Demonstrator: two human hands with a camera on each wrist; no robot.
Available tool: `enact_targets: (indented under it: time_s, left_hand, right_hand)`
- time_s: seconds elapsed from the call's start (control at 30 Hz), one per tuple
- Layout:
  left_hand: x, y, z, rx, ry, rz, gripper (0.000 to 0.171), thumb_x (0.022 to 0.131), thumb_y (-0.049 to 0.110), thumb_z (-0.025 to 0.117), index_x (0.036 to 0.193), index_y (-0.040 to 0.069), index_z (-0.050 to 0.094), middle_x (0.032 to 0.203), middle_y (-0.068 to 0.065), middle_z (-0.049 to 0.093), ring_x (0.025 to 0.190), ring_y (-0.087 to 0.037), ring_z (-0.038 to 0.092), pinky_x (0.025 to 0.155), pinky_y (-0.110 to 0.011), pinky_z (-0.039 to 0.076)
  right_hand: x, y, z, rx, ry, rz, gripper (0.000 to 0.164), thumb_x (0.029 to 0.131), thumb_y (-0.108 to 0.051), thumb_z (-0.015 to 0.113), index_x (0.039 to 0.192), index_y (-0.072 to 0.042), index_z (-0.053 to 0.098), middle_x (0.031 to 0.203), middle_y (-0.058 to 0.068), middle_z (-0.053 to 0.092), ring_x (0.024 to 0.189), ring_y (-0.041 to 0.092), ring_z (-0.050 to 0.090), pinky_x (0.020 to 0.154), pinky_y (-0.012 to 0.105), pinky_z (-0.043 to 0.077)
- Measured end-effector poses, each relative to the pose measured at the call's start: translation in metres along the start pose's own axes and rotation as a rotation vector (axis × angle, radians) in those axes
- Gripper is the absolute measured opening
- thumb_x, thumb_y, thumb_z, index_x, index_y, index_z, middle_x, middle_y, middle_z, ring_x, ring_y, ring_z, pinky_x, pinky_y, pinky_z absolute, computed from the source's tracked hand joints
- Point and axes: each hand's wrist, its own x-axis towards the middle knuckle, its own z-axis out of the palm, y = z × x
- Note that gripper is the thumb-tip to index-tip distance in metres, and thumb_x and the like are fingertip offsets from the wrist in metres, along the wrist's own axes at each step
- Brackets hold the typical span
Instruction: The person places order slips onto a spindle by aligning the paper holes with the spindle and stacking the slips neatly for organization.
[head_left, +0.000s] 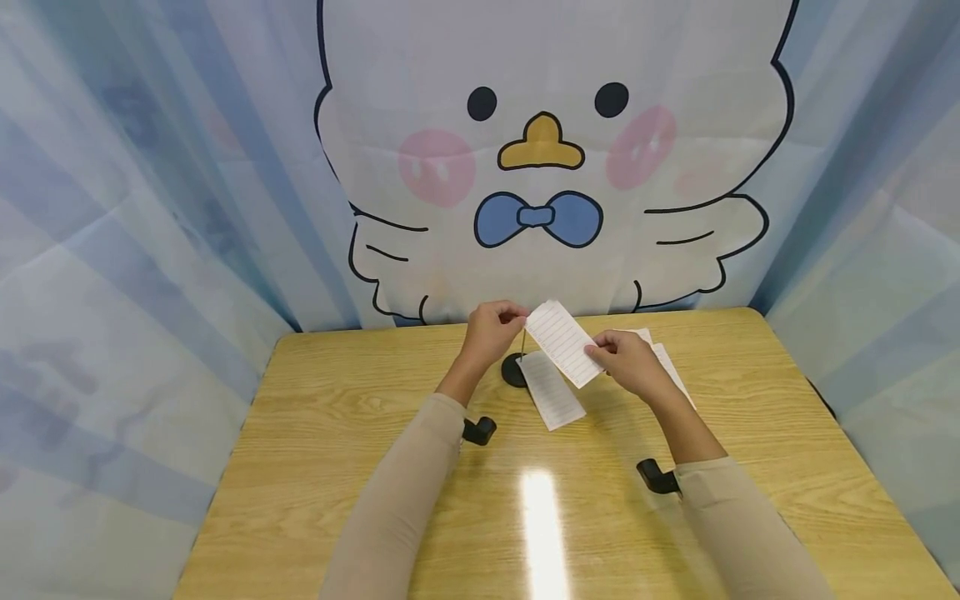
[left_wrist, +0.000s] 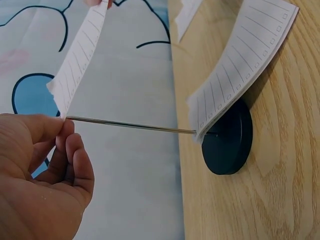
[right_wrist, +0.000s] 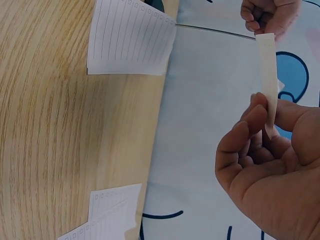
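A slip of lined paper is held up between both hands. At its far left corner my left hand pinches it with thumb and finger, right at the tip of a bill spike's thin metal rod. The right hand grips the lower right end of the same slip, thumb on top. The spike's round black base stands on the table. Low on the rod, other lined slips are threaded and slant out over the base.
More lined slips lie overlapping on the wooden table, partly behind the right hand in the head view. A printed curtain hangs just past the table's far edge. Black wrist mounts jut from both sleeves.
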Motion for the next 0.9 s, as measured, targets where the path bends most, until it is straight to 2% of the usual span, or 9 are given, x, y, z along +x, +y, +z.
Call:
enact_targets:
  time_s: [0.37,0.9]
  left_hand:
    - [0.0022,0.0005,-0.0006,0.011,-0.008,0.007,0.013,0.101,0.015,0.068,0.104,0.011,0.08,0.101,-0.005,0.074,0.093,-0.02,0.067,0.08,-0.033,0.057]
    - [0.0033,-0.0006,-0.0007,0.007,-0.026,-0.022,0.012,0.101,0.016,0.068,0.103,0.013,0.08,0.102,-0.004,0.074,0.096,-0.021,0.068,0.083,-0.036,0.058]
  right_hand:
    - [0.0011,-0.0016,-0.0003,0.007,0.003,-0.002,0.029,0.107,-0.024,0.059,0.115,0.003,0.068,0.098,0.013,0.07,0.088,0.031,0.063,0.07,0.031,0.05]
    - [0.0048,0.0052,0.0064,0.017,-0.022,0.021,0.031,0.106,-0.024,0.059,0.116,0.004,0.068,0.098,0.012,0.069,0.083,0.024,0.06,0.069,0.031,0.049]
